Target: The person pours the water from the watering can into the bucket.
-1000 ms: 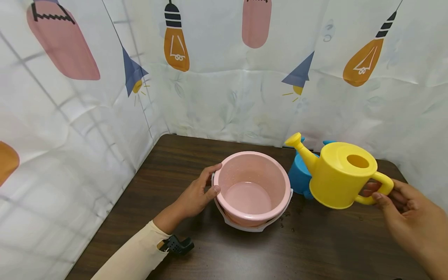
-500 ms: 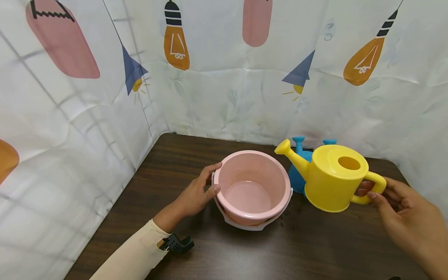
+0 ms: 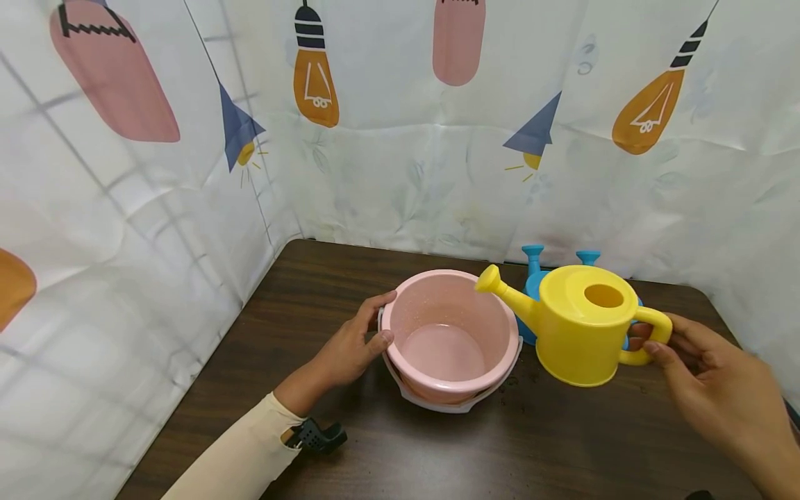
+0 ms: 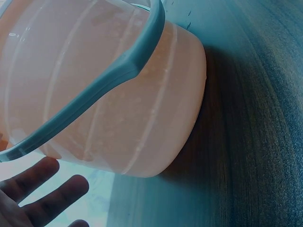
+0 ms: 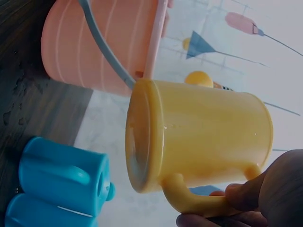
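A pink bucket (image 3: 446, 354) with a pale handle stands upright on the table. My left hand (image 3: 350, 347) holds its left rim, with thumb and index finger on the edge. In the left wrist view, the other fingers (image 4: 57, 201) of that hand extend below the bucket's side. My right hand (image 3: 719, 382) grips the looped handle of a yellow watering can (image 3: 575, 344), fingers through the loop and thumb against it. The can hangs roughly level at the bucket's right, its spout overlapping the bucket's right rim in the head view. Any contents of the can are hidden.
Two small blue watering cans (image 5: 64, 175) stand behind the yellow one, partly hidden in the head view. Water drops (image 3: 509, 382) dot the dark wooden table (image 3: 562, 444) right of the bucket. A printed white curtain (image 3: 400, 187) borders the table's back and left.
My right hand has carried the yellow watering can left and slightly down, bringing its spout over to the bucket's right rim. My left hand and the bucket stay in place.
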`<state>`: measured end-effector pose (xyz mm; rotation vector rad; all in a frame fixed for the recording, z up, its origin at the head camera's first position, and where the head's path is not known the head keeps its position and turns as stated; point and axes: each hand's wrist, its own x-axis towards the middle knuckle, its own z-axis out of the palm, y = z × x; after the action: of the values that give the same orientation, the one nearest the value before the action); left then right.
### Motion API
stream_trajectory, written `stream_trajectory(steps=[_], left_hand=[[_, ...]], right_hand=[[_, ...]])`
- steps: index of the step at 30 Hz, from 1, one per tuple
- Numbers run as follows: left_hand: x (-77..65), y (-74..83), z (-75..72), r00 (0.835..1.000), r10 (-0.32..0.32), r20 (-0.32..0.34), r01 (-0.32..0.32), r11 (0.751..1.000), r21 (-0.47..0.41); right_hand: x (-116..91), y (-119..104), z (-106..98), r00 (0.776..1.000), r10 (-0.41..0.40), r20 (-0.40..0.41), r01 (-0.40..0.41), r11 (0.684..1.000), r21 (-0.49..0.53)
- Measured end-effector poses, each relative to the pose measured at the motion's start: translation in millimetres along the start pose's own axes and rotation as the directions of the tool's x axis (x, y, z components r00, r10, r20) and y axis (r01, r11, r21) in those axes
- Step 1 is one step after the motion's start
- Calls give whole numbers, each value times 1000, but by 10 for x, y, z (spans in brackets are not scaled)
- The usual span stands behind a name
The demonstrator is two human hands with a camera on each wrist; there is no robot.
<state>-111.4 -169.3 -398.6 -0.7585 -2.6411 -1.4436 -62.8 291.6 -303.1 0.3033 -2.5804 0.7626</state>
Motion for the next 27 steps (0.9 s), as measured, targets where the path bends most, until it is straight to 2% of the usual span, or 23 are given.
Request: stream_trajectory(steps=[9,24,27], left_hand=[[-4,-3,3,1000,-9,0,9,1000,-11],[-6,-26,3,1000,21,-5,-21,1000,-10],[-6,-26,3,1000,21,-4,-21,1000,-11]], right_hand=[[42,-59,-5,1000,-14,9,14,999,-30],[99,-100,43,997,-23,74,27,998,-53],[114,-111,44,997,-37,74,39,999,-33]])
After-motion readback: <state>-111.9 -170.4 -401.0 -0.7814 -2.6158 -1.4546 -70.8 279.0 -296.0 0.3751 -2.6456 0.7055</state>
